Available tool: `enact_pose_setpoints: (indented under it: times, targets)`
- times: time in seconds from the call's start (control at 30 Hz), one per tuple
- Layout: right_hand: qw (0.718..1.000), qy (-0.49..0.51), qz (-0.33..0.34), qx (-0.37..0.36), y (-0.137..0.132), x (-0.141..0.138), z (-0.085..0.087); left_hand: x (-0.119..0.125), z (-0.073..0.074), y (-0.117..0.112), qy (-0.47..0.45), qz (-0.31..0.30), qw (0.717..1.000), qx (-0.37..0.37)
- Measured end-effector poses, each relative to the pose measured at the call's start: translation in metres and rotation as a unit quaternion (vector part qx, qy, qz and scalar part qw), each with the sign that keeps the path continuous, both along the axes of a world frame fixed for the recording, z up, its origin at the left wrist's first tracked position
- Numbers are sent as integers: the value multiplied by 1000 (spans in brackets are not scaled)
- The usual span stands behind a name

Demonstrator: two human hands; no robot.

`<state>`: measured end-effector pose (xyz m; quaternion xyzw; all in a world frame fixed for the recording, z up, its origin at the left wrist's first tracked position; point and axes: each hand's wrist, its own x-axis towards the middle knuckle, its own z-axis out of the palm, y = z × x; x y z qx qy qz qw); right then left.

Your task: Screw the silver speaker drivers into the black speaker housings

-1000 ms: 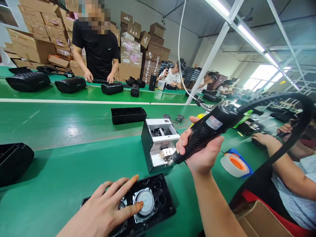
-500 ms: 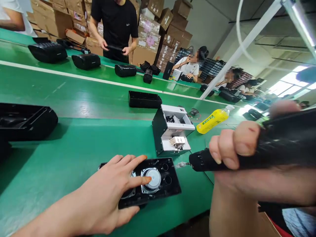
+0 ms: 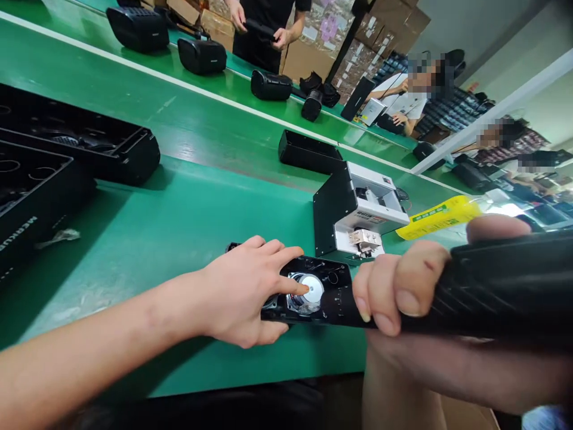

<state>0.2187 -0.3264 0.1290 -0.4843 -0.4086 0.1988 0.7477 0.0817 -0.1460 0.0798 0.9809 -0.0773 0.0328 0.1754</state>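
Observation:
My left hand (image 3: pixel 250 289) lies across a black speaker panel (image 3: pixel 338 267), thumb at its near edge and fingers toward its far edge. The index finger touches the round silver back of a speaker driver (image 3: pixel 316 288). A second driver is mostly covered by that hand. Wrapped round a black power screwdriver (image 3: pixel 510 283), the fingers of my right hand (image 3: pixel 398 286) are closed. Its front end overlaps the right end of the panel in the view; the tip's contact cannot be made out.
A white-and-black machine (image 3: pixel 333 209) stands just behind the panel, with a yellow-labelled bottle (image 3: pixel 439 216) to its right. Open black speaker housings (image 3: pixel 138 158) sit at left, and a black tray (image 3: pixel 308 152) lies farther back. Across the bench, a person (image 3: pixel 264 36) holds a black part.
The view has swung left and down. The screwdriver has come left, and its front end now overlaps the panel. My left hand stays on the panel.

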Motion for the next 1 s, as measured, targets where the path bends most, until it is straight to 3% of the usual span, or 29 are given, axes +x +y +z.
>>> enact_pose_setpoints:
  times: [0.1, 0.3, 1.0]
  targets:
    - [998, 18, 23, 47, 5, -3, -11, 0, 0, 0, 2, 2, 1000, 5]
    - [998, 41, 32, 45, 13, -3, -21, 2, -1, 0, 17, 0, 1000, 13]
    - [995, 66, 14, 70, 14, -6, -28, 3, 2, 1, 47, -4, 999, 0]
